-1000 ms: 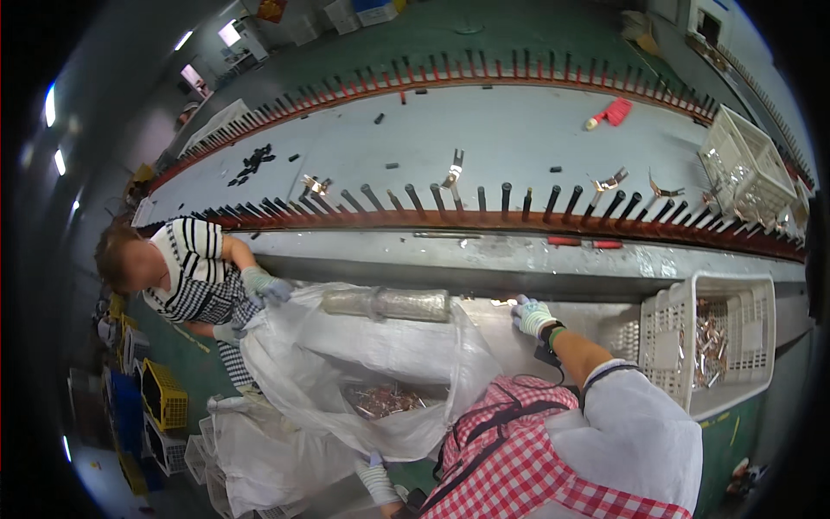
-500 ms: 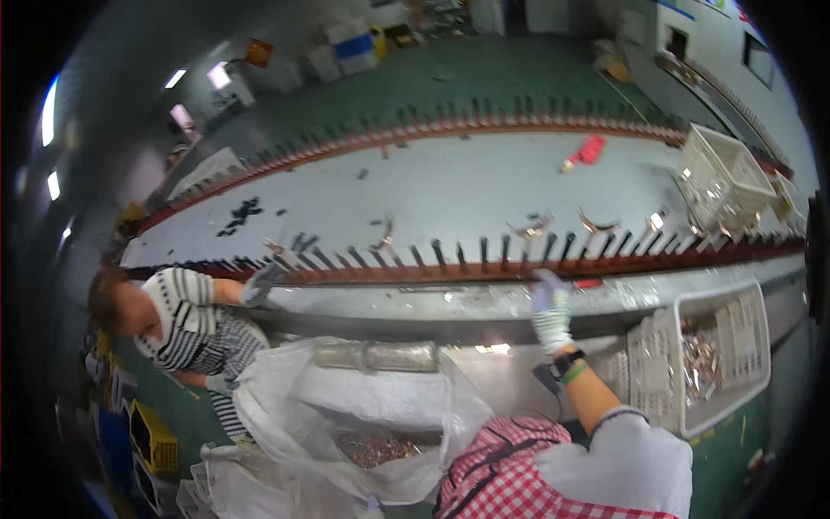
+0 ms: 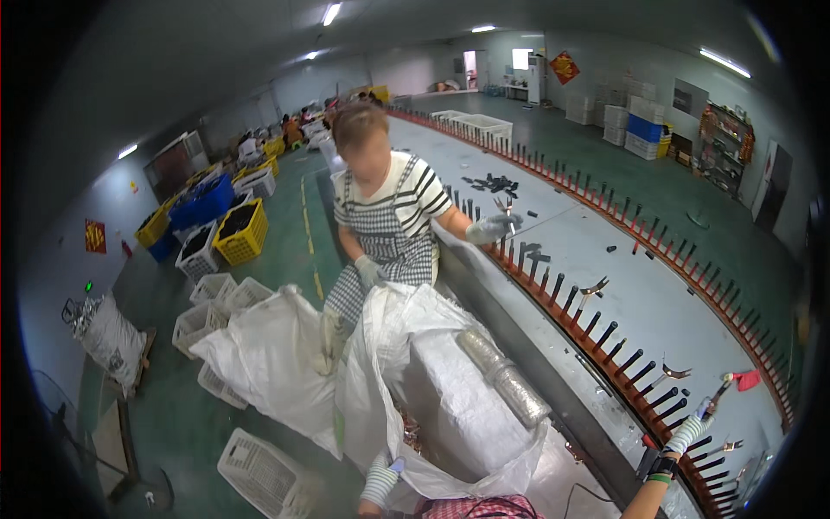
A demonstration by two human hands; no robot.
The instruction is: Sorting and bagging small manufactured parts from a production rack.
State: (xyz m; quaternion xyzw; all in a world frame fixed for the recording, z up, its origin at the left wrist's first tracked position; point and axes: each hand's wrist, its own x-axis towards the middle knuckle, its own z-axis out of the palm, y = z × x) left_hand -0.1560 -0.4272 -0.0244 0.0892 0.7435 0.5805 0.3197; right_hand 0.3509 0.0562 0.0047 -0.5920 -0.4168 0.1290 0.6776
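Observation:
My left hand [image 3: 380,477], in a striped glove, grips the near edge of a large white woven sack [image 3: 380,346]. Copper-coloured metal pieces [image 3: 410,432] show inside the sack, and a roll wrapped in clear plastic [image 3: 506,378] lies across its folded side. My right hand [image 3: 689,432], gloved alike, reaches over the row of dark handles [image 3: 635,372] on the bench edge. Its fingers are closed round a slim piece with a shiny end, which I cannot make out clearly. Close beyond that hand lies a red cloth-like thing [image 3: 746,379] with a pale tip.
A co-worker [image 3: 389,208] sits beyond the sack, one gloved hand [image 3: 491,228] over the bench holding a forked metal piece. Forked copper-coloured pieces [image 3: 592,289] and black bits [image 3: 491,184] lie along the bench [image 3: 588,227]. A white crate [image 3: 259,471] stands on the floor at left.
My view has swung left, bringing the co-worker and the floor beyond into the middle. My right hand has moved from the bench edge out over the handles, close to the red thing.

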